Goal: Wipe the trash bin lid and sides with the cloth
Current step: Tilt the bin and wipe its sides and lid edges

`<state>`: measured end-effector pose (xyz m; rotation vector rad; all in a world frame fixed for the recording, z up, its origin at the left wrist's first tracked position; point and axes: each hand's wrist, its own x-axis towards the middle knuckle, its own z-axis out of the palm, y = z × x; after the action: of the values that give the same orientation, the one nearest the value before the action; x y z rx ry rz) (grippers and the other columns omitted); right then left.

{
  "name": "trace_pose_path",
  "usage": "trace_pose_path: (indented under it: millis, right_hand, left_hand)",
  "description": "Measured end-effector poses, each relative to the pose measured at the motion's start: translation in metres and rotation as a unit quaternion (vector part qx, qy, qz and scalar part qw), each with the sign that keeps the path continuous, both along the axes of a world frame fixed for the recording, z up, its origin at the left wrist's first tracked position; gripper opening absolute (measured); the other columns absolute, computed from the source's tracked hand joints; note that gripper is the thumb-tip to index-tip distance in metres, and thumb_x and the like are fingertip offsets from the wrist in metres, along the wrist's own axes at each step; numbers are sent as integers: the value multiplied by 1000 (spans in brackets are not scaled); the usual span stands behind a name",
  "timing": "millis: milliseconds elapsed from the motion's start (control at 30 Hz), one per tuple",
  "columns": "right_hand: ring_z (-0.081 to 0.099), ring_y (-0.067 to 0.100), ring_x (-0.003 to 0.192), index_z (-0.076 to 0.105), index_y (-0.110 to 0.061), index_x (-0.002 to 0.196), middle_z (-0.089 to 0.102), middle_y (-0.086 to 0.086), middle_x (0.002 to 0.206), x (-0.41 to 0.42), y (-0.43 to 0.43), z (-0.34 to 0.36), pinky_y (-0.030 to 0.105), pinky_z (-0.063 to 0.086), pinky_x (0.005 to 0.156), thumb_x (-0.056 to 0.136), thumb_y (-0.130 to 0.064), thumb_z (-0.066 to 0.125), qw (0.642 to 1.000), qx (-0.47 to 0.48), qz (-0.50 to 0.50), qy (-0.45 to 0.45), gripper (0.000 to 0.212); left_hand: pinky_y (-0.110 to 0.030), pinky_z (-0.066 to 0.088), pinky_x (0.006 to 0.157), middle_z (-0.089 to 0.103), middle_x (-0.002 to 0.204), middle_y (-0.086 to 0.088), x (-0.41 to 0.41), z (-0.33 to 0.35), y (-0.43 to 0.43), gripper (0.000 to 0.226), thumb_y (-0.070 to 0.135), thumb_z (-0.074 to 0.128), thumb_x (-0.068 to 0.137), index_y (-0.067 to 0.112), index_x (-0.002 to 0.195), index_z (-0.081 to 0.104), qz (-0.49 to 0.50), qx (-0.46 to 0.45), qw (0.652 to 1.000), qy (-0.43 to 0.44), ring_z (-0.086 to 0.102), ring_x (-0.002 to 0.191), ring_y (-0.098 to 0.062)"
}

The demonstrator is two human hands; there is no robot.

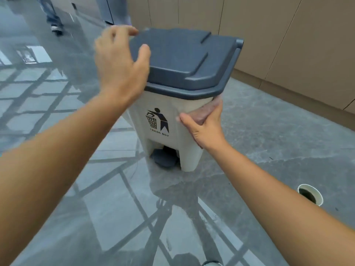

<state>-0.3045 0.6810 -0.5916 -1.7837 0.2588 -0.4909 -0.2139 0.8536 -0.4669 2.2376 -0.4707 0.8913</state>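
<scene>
A beige pedal trash bin [165, 143] with a dark grey lid [182, 60] stands on the floor in front of me, a black "TRASH BOX" figure printed on its front. My left hand [121, 62] rests on the lid's left edge, fingers spread and curled over the rim. My right hand [203, 127] presses a pinkish cloth [208, 110] flat against the bin's right front corner, just under the lid. Most of the cloth is hidden under my palm.
A grey foot pedal [163, 158] sticks out at the bin's base. A paper cup [310, 194] of dark liquid stands on the glossy grey floor at the right. Tan wall panels [288, 35] run behind the bin. A person's legs [53, 18] are at the far left.
</scene>
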Motion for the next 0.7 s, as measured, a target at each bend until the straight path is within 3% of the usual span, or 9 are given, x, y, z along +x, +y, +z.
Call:
trace_pose_path:
  millis: [67, 133, 167, 233, 300, 367, 533, 700]
  right_hand:
    - [15, 17, 163, -8, -23, 165, 8, -1, 175, 2, -1, -16, 47, 22, 133, 64, -63, 83, 1000, -13, 0, -23, 142]
    - [15, 15, 162, -11, -23, 165, 6, -2, 176, 3, -1, -26, 46, 21, 133, 61, -64, 84, 999, -16, 1, -33, 147]
    - [16, 15, 162, -10, -20, 165, 6, -1, 176, 3, 1, -27, 45, 21, 133, 59, -64, 84, 1000, -13, -2, -29, 149]
    - [17, 15, 161, -10, -17, 165, 7, 0, 175, 1, 5, -26, 44, 21, 133, 57, -60, 86, 1000, -3, -3, -27, 150]
    - [15, 13, 162, -12, -15, 164, 4, -1, 175, 3, 6, -24, 43, 20, 134, 61, -51, 89, 999, 4, 0, -35, 149]
    - [13, 12, 162, -13, -16, 164, 2, -3, 176, 3, 6, -25, 42, 18, 134, 64, -44, 91, 999, 6, 1, -38, 147]
    - [19, 12, 161, -6, -19, 166, 12, -4, 174, 5, 11, -29, 43, 22, 133, 60, -51, 89, 999, 28, -16, -40, 146]
    - [24, 13, 160, -3, -20, 165, 17, -4, 173, 8, 8, -35, 44, 26, 132, 55, -57, 88, 998, 30, -21, -41, 148]
  left_hand:
    - [-21, 32, 93, 53, 115, -1, 29, -19, 55, 36, 40, 43, 92, 17, 114, 59, 83, -167, 979, 78, 47, 106, -14]
    - [-26, 41, 94, 56, 109, 0, 45, -40, 83, 35, 45, 38, 97, 18, 107, 58, 67, -367, 892, 254, 52, 101, -17]
    - [-32, 45, 98, 59, 113, -2, 50, -54, 88, 42, 47, 35, 100, 16, 111, 61, 42, -425, 840, 334, 56, 107, -21]
    - [-43, 45, 106, 60, 129, -6, 49, -77, 85, 53, 48, 28, 103, 12, 121, 63, -4, -461, 771, 439, 53, 124, -32]
    - [-48, 39, 111, 56, 140, -7, 51, -88, 71, 54, 49, 25, 104, 14, 119, 63, -58, -482, 743, 461, 46, 134, -37]
    - [-50, 36, 111, 57, 138, -4, 56, -92, 57, 52, 50, 24, 104, 17, 121, 61, -73, -505, 729, 455, 46, 136, -37]
    - [-54, 27, 117, 41, 158, 1, 70, -94, 48, 57, 58, 25, 101, 31, 145, 49, -44, -474, 751, 458, 33, 145, -31]
    - [-48, 34, 107, 59, 137, 6, 79, -96, 39, 53, 61, 28, 99, 36, 135, 58, -77, -455, 764, 452, 50, 129, -25]
